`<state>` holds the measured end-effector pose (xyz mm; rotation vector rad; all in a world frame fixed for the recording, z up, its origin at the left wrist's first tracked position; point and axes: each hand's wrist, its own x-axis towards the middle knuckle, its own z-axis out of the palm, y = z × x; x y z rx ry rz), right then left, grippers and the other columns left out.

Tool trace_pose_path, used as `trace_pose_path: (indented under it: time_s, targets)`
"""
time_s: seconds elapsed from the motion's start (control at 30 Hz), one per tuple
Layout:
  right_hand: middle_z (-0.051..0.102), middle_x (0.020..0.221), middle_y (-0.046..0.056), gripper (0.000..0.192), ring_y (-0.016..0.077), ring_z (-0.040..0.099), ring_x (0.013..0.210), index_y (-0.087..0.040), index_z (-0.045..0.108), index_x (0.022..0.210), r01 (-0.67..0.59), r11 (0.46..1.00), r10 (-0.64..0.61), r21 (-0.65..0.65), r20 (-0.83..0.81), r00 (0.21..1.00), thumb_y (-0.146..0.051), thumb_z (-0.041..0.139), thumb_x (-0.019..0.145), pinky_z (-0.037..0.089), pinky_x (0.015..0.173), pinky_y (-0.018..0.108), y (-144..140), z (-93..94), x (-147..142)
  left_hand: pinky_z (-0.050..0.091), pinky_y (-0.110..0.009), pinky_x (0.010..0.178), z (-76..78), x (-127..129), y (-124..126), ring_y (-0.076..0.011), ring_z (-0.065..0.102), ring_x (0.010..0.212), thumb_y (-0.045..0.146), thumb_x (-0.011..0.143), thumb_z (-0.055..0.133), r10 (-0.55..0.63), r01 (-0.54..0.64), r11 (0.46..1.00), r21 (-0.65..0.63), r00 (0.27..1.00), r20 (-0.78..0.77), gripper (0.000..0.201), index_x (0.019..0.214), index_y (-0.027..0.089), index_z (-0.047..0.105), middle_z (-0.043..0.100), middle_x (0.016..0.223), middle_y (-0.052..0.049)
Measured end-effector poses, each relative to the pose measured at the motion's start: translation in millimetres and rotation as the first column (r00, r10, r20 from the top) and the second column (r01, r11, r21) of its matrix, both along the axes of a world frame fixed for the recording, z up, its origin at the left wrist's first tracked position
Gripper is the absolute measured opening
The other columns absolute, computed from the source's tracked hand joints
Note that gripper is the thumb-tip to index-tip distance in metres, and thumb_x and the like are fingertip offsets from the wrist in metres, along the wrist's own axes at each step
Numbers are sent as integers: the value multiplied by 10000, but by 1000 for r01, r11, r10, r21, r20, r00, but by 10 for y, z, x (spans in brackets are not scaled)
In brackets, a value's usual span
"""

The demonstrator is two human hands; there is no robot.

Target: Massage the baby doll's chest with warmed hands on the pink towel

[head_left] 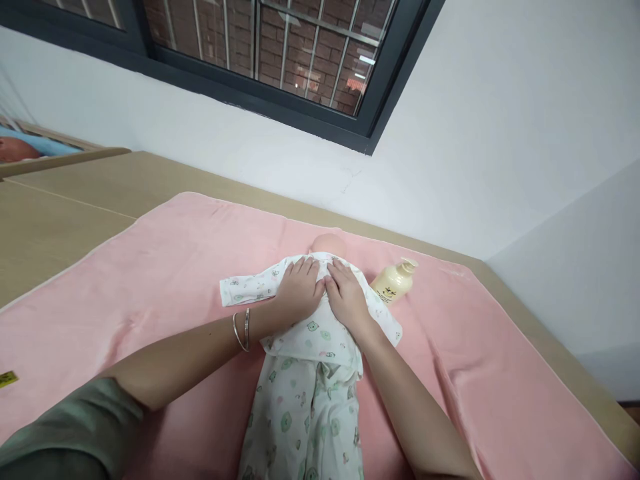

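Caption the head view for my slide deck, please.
Both hands, left and right, press flat on a doll's printed top.

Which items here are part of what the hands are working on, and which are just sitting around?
In use:
- left hand and right hand, flat on the doll's chest
- doll
- printed baby clothes on the doll
- pink towel under the doll

Lying about:
- cream pump bottle, on its side by the doll
- yellow tag at the towel's edge
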<state>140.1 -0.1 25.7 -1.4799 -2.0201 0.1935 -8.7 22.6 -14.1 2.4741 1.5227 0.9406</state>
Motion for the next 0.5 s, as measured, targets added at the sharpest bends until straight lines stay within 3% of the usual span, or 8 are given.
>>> trace_pose_path:
  time_s: [0.17, 0.37, 0.5]
  targets:
    - [484, 1502, 114, 468, 226, 427, 1419, -145, 587, 1369, 64, 990, -51, 123, -104, 993, -291, 393, 969, 332, 1196, 442, -21, 42, 44, 319, -562, 1144, 6, 0, -6, -362, 410, 1397, 312, 981, 332, -6, 6, 1000, -3, 1000, 21, 512, 1388, 42, 486, 499, 1466, -232]
    - [409, 1550, 140, 523, 265, 346, 1469, -118, 536, 1422, 18, 992, -20, -128, -14, 1000, -269, 428, 933, 254, 1227, 487, 40, -16, 29, 332, -545, 1140, -14, -1, 9, -340, 445, 1375, 286, 977, 337, 4, -4, 1000, 17, 1000, 1, 479, 1371, 72, 504, 532, 1442, -209]
    - [355, 1584, 118, 530, 250, 314, 1486, -158, 512, 1446, 53, 995, -61, -83, -97, 993, -295, 443, 939, 282, 1218, 460, -9, 71, 42, 348, -529, 1136, -12, 0, 6, -338, 456, 1366, 309, 981, 338, 12, -12, 999, 33, 1000, -6, 486, 1370, 72, 506, 534, 1439, -204]
